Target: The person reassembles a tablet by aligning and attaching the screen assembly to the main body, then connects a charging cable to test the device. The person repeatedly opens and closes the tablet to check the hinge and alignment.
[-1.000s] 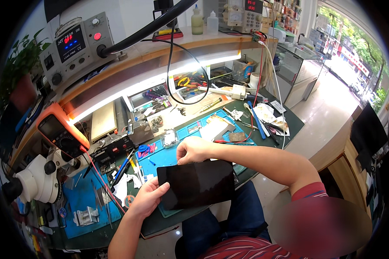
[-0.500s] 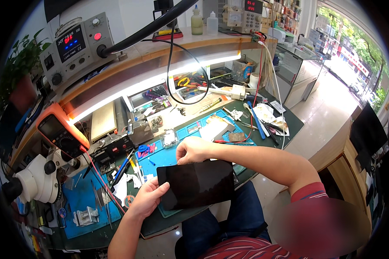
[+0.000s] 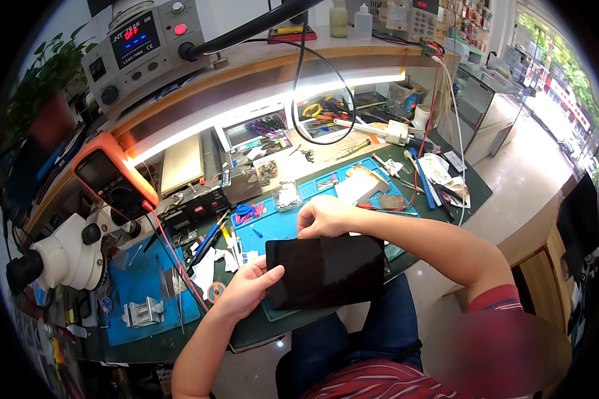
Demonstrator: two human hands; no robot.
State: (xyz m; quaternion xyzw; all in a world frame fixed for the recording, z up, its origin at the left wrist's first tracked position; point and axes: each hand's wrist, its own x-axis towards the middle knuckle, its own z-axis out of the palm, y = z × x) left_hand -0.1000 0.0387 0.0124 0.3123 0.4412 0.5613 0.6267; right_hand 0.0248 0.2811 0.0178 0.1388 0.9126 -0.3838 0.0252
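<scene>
A black tablet with a glossy dark face is held tilted above the bench's near edge. My left hand grips its left edge, thumb on the glossy face and the other fingers behind. At the tablet's far edge, left of its middle, my right hand is closed with curled fingers pinched together. Whatever sits between those fingertips, if anything, is hidden. Beneath and beyond the tablet lies a blue work mat.
An orange multimeter and white microscope stand left. A metal clamp fixture rests on another blue mat. Tweezers, blades and tissue crowd the left side. Beyond my right forearm lie a white box and blue-handled tool. A cable loop hangs overhead.
The whole scene has shifted rightward in the picture as the view turned. The tablet sits a little more level. Both hands keep their places at its left and far edges.
</scene>
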